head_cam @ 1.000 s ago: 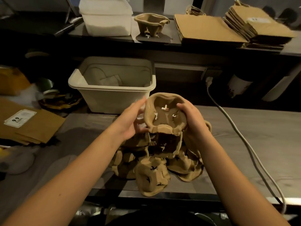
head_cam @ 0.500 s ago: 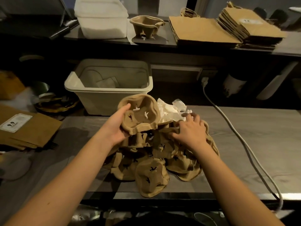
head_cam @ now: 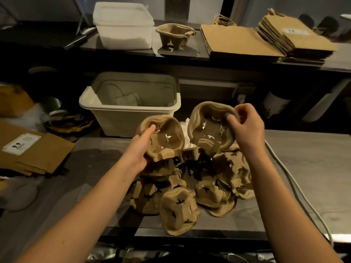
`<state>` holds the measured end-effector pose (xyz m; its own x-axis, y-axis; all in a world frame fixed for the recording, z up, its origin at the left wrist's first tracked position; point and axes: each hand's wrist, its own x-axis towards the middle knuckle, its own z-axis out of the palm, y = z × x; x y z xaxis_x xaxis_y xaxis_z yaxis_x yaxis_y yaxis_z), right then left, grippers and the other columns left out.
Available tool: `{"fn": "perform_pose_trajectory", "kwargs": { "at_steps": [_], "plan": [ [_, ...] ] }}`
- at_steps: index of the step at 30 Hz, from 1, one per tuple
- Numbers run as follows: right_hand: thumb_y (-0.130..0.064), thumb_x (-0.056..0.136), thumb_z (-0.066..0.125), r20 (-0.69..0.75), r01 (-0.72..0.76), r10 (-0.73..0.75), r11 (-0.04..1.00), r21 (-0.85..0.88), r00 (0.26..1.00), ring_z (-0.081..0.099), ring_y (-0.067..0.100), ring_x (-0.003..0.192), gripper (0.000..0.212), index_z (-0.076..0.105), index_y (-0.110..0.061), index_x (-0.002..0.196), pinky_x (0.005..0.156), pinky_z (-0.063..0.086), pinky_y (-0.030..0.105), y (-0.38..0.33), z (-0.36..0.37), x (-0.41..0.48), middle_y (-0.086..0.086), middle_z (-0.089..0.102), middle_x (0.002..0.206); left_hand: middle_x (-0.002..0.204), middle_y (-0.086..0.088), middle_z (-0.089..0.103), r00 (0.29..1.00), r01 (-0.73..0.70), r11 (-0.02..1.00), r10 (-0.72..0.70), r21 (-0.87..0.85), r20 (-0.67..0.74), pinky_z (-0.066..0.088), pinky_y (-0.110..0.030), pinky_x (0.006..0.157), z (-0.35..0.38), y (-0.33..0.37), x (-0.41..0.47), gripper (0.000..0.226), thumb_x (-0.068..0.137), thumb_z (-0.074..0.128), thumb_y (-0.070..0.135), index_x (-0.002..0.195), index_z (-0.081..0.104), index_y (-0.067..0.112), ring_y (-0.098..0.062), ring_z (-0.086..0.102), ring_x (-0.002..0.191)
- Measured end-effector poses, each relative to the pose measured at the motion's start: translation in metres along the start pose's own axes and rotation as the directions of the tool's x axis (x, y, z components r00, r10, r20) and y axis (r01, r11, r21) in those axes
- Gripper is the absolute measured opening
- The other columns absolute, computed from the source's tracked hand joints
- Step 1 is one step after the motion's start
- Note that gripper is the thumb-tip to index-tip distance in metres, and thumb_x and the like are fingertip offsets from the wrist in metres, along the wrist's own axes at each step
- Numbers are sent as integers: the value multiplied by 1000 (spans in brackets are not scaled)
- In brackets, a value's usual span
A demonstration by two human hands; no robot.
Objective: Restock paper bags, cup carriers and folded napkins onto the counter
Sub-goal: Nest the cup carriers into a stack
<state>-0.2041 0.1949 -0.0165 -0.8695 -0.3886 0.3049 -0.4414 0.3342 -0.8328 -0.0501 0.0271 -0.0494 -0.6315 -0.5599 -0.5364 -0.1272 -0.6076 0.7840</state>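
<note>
A heap of brown pulp cup carriers lies on the grey worktop in front of me. My left hand grips one cup carrier by its left rim, thumb inside a cup well. My right hand pinches the upper right rim of a second cup carrier, held tilted above the heap. White napkins show between the two carriers. On the raised counter behind stand one cup carrier and two stacks of paper bags.
A beige plastic tub sits behind the heap. A white lidded container stands on the counter's left. More paper bags with a label lie at the left. A white cable runs along the worktop's right side.
My right hand has lifted a second carrier out of the heap and tilted it up. My left hand still holds the first carrier, a little left of the heap.
</note>
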Motion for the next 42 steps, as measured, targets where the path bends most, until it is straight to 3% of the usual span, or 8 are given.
{"fn": "perform_pose_trajectory", "kwargs": {
  "at_steps": [5,13,21,26,30,36,39,42],
  "plan": [
    [-20,87,62,265,-200,124,939,282,956,62,12,80,6,57,-21,90,69,52,24,-7,11,-2,0,63,89,92,-11,66,992,95,995,-92,-30,85,50,-40,71,15,-9,-5,29,86,59,41,102,61,16,-27,61,85],
    [-26,93,53,257,-19,34,998,-64,966,44,-2,98,29,59,-20,121,86,40,18,10,36,-23,-18,48,105,110,-13,68,958,105,987,-133,119,256,48,-44,93,32,-25,2,70,86,26,73,107,69,22,-31,61,106],
    [-39,94,46,166,-75,97,989,-130,981,47,5,112,40,50,-24,131,91,42,25,48,13,-21,-9,52,122,101,-7,71,955,29,983,-80,180,285,50,-40,89,41,-25,5,47,90,38,58,104,67,24,-25,64,98],
    [-54,82,59,283,-136,391,763,-632,876,27,30,132,69,34,-28,140,103,35,44,82,-11,-25,7,31,144,113,-8,68,975,32,995,-52,95,216,43,-46,101,39,-26,17,47,91,39,57,111,67,25,-26,61,108],
    [-40,81,66,302,-147,432,744,-652,850,29,29,131,70,32,-25,141,101,40,43,93,-3,-34,6,27,146,115,-10,67,964,54,992,-80,110,253,43,-47,101,41,-30,16,50,89,40,58,114,65,23,-28,60,110],
    [-37,78,68,285,-334,325,943,-17,902,48,17,110,58,45,-27,130,89,47,35,61,-23,-18,-3,42,126,112,-9,66,973,50,991,-77,125,219,47,-43,94,39,-26,10,45,91,38,56,108,65,25,-26,61,105],
    [-50,59,77,418,-455,224,648,611,880,62,21,99,66,55,-23,115,83,52,33,33,-33,-11,6,61,116,101,-9,68,971,127,980,-154,154,180,51,-36,78,37,-26,9,44,90,40,58,106,64,24,-25,62,94],
    [-39,74,67,499,-519,153,354,778,853,66,18,83,43,57,-14,108,71,55,29,13,-18,-15,5,68,93,85,-9,71,955,184,971,-213,150,205,51,-36,72,40,-30,5,44,88,45,57,99,64,19,-25,64,83]
  ]
}}
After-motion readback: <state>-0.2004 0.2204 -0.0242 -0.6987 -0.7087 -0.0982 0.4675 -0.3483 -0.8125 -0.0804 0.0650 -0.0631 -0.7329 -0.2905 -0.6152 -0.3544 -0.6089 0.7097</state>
